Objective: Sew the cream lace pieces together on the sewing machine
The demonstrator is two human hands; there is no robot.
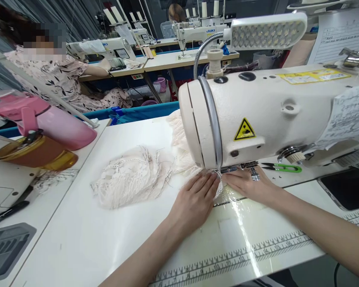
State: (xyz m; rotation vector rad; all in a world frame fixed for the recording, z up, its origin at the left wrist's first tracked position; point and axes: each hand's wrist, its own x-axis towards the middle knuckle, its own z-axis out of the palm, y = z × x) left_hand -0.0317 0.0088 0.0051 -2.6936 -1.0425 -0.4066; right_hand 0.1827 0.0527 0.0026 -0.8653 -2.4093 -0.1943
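Observation:
A cream lace fabric (131,181) lies bunched on the white table (86,239), trailing right under the head of the white sewing machine (257,111). My left hand (196,199) lies flat on the lace edge beside the presser foot, fingers stretched out and together. My right hand (247,184) rests flat just right of the needle area, fingertips on the lace, a ring on one finger. The needle itself is hidden behind the machine head.
A pink bottle (54,123) and an amber jar (32,153) stand at left. Green thread snips (283,167) lie behind my right hand. A dark phone (345,189) is at right. A lamp (266,30) hangs overhead. Another person (56,75) sits at a far machine.

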